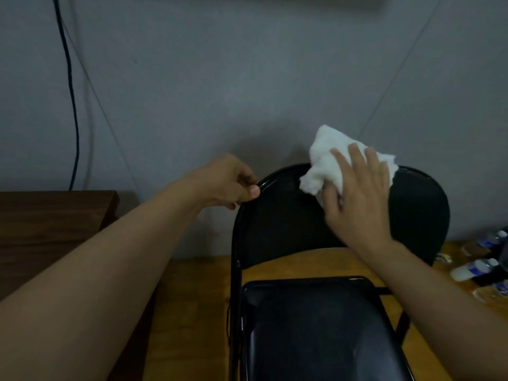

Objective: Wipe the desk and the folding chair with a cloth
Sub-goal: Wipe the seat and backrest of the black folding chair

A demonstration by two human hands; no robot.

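A black folding chair (286,224) stands in front of me, its padded seat (319,334) low in the view and its backrest facing me. My left hand (228,181) grips the top left of the chair's frame, thumb on the front of the tube. My right hand (357,193) lies flat, fingers spread, pressing a white cloth (324,160) against the upper part of the backrest. The cloth bunches above and to the left of the fingers. The dark brown wooden desk (52,224) is at the left.
A grey wall is close behind the chair, with a dark cable (72,105) hanging down at the left. The floor (192,312) is orange-brown wood. Several plastic bottles (478,268) lie on the floor at the right edge.
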